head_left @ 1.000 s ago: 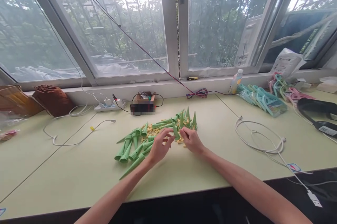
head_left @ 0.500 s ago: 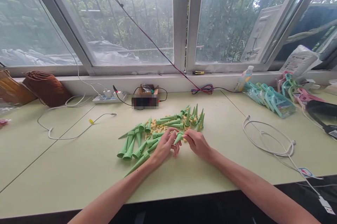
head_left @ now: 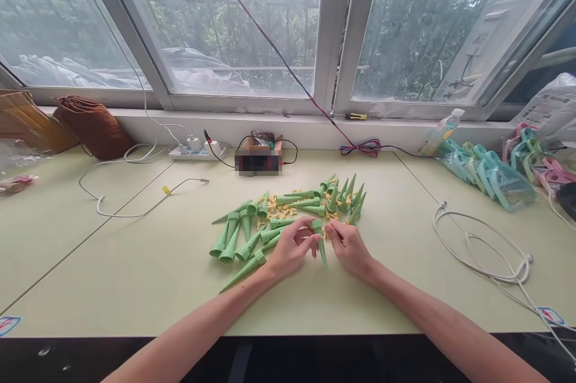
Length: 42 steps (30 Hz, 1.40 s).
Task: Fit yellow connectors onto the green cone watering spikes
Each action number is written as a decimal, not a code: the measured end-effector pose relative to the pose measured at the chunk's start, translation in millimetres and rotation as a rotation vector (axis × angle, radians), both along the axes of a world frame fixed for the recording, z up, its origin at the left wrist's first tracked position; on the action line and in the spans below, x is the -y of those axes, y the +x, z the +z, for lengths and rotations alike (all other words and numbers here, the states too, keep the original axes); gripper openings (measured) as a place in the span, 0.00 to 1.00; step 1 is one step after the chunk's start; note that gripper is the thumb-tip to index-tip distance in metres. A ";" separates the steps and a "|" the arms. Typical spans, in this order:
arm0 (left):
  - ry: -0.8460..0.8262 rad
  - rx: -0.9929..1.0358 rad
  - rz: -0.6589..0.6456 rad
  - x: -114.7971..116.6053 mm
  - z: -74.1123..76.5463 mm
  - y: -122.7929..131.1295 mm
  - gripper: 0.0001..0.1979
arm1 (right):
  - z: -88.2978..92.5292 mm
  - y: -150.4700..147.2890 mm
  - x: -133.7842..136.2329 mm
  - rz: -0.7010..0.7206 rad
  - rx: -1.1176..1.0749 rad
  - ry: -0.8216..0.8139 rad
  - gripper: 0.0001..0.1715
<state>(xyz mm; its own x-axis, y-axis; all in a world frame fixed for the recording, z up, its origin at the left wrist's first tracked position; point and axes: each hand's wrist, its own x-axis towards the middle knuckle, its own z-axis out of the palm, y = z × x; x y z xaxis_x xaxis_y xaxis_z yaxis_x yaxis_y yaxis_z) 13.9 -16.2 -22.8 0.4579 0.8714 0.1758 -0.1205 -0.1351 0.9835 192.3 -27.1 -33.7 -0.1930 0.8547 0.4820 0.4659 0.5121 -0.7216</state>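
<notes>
Between the thumb and fingers of my left hand [head_left: 290, 251] is a green plastic watering spike [head_left: 322, 250], its ribbed cap up and its tip pointing down. My right hand [head_left: 353, 251] is closed in a pinch just right of that cap. Anything inside the pinch is hidden by the fingers. More green spikes [head_left: 231, 245] lie to the left of my left hand, and several others [head_left: 345, 191] stand tip-up behind my right hand. Small yellow plastic pieces [head_left: 275, 211] are scattered among the spikes beyond my hands.
At the back stand a small box [head_left: 275, 141] and a power strip [head_left: 193, 153]. A white cable [head_left: 483, 278] coils at right. A bottle [head_left: 443, 131] and bagged pastel clips [head_left: 495, 176] sit at the back right, a brown cloth bag [head_left: 96, 128] at the back left.
The spike in my left hand has turned from slanting down-left to hanging nearly straight down. My right fingers have moved slightly away from it. The camera view has shifted.
</notes>
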 end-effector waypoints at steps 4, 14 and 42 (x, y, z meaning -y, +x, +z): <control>0.050 -0.018 0.034 0.9 -1.8 1.5 0.16 | 1.8 -2.6 0.5 -0.015 -0.042 -0.065 0.25; 0.205 -0.086 0.108 0.4 -6.7 1.4 0.13 | -1.0 -4.7 1.0 0.011 -0.172 -0.239 0.28; 0.127 -0.129 0.189 4.3 3.1 -1.2 0.13 | 46.4 39.2 14.7 -0.051 0.882 -0.222 0.02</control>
